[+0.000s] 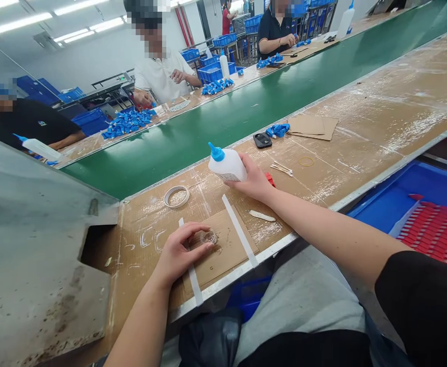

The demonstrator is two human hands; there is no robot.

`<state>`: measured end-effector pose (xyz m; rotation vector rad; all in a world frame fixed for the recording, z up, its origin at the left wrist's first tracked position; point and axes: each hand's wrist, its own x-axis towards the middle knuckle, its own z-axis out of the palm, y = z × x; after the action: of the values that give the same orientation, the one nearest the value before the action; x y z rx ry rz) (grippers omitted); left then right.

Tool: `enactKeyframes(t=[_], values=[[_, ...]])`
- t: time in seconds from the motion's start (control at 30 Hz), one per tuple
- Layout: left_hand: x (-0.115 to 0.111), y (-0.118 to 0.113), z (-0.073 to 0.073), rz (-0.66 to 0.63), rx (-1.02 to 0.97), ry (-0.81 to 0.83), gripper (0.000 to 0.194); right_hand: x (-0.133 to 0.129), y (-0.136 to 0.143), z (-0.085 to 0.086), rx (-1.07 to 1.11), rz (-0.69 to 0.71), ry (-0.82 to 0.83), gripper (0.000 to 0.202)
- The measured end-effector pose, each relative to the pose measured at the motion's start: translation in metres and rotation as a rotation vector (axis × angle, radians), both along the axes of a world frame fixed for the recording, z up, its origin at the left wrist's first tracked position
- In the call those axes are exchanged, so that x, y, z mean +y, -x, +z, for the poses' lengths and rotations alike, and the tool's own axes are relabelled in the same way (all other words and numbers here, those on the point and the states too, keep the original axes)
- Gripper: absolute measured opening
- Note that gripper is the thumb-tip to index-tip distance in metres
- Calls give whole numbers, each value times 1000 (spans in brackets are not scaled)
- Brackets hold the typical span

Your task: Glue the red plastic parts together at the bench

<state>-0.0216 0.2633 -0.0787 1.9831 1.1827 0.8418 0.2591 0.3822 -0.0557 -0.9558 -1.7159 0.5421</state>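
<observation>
My right hand [254,179] is wrapped round a white squeeze bottle [229,164] with a blue pointed cap, tilted to the left above the bench. On a cardboard sheet [231,229] held by two white tape strips, my left hand [183,247] has its thumb and fingers round a small clear round dish [208,237]. A white-handled pointed tool [262,216] lies right of the sheet. Behind the sheet is a tape roll [176,197]. Part of a red object [270,179] shows behind my right wrist.
Cotton swabs [282,168], a rubber band [306,161], a black device [262,140], blue pieces [278,130] and cardboard pieces [313,126] lie to the right. Beyond runs a green conveyor [208,137], with people across it. A metal housing [43,244] stands left; a blue bin [384,191] holds red parts.
</observation>
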Motion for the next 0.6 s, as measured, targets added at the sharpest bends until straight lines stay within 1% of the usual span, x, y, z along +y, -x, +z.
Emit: enactKeyframes(t=[0.2,0.3,0.4,0.5,0.6], values=[[0,3,-4,-3,-21,37,32,1,0,-2,-34,11,-28,77],[0,2,-3,-5,-25,43,32,-1,1,-3,-43,17,-48,79],[-1,-1,1,3,-25,36,33,-6,3,-1,-75,33,-63,75],[-1,-3,6,-9,-33,20,31,-13,1,12,-197,66,-159,65],[-1,-2,7,-23,-44,2,30,-18,-5,34,-489,149,-335,57]])
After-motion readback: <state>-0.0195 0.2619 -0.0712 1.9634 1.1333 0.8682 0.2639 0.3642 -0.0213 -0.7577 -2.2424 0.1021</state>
